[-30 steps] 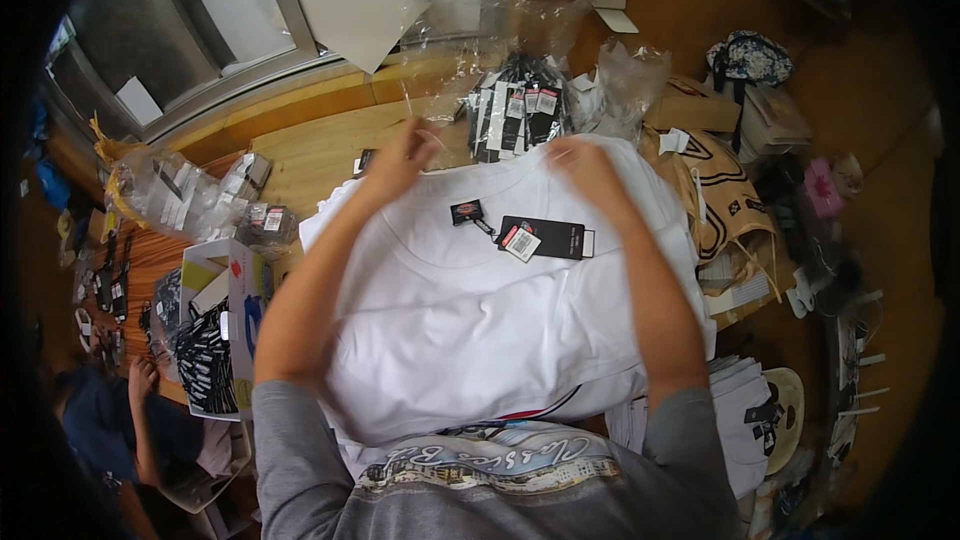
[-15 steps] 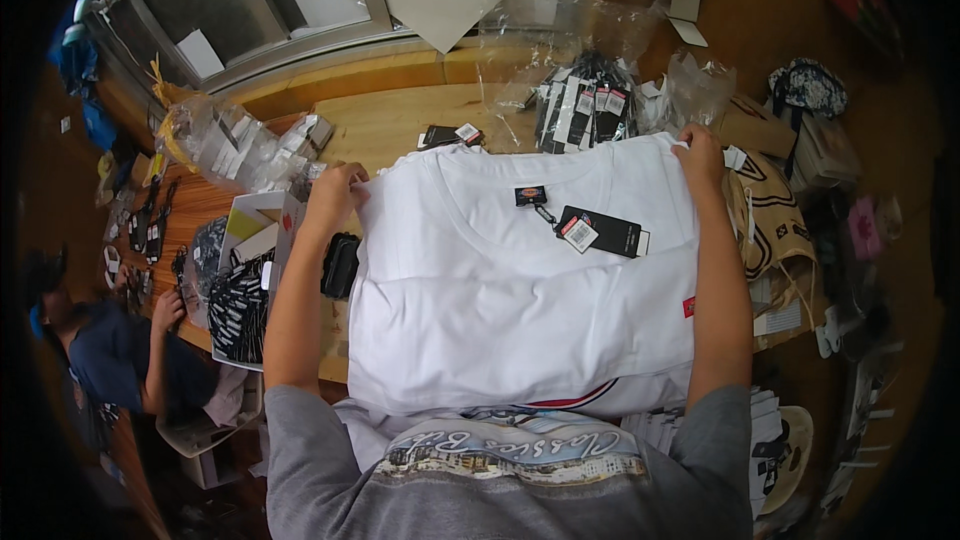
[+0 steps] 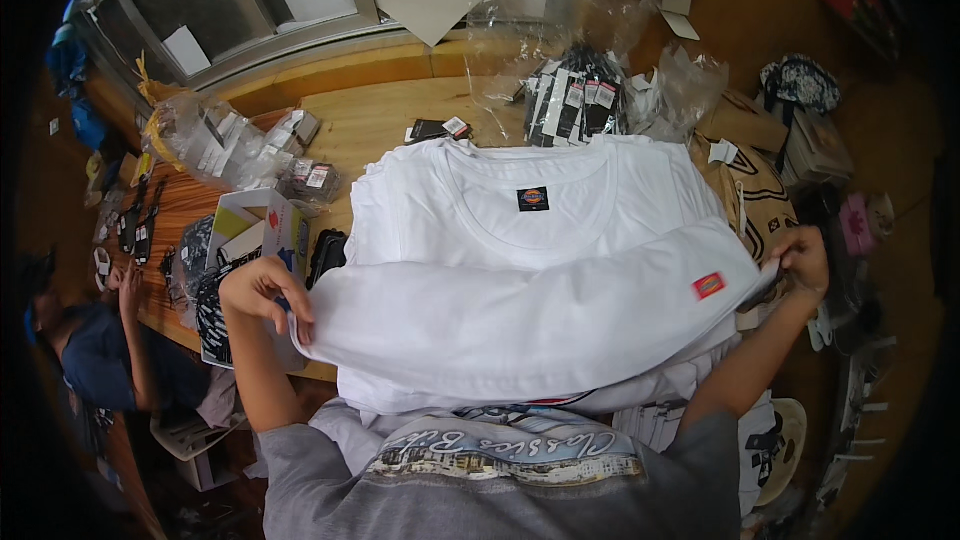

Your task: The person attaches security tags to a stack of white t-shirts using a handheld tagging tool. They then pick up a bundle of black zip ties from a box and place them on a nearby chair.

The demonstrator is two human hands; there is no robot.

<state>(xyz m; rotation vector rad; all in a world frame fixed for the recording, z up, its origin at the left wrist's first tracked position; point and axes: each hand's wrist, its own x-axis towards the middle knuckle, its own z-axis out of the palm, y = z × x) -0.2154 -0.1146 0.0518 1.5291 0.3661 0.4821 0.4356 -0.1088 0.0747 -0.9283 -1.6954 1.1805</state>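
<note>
A white T-shirt (image 3: 520,325) is stretched sideways between my two hands, with a small red label near its right end. My left hand (image 3: 268,295) is closed on its left edge, thumb and fingers pinching the cloth. At the right end, my right hand (image 3: 802,260) pinches the other corner. Behind the held cloth lies a white garment neckline (image 3: 480,165) with a dark neck label (image 3: 533,199). Layers of white cloth are stacked under it. The held cloth hides the middle of the stack.
Beyond the stack are dark hang tags (image 3: 440,129) and a clear bag of tags (image 3: 575,100). To the left stand a white box (image 3: 285,225) and a plastic bag of packets (image 3: 215,140). A co-worker's arm (image 3: 140,340) reaches in at far left. A brown patterned bag (image 3: 765,200) lies right.
Both hands have come nearer to me and moved farther apart, drawing the held cloth with them. The hang tag near the neckline no longer shows. The co-worker's hand has moved left.
</note>
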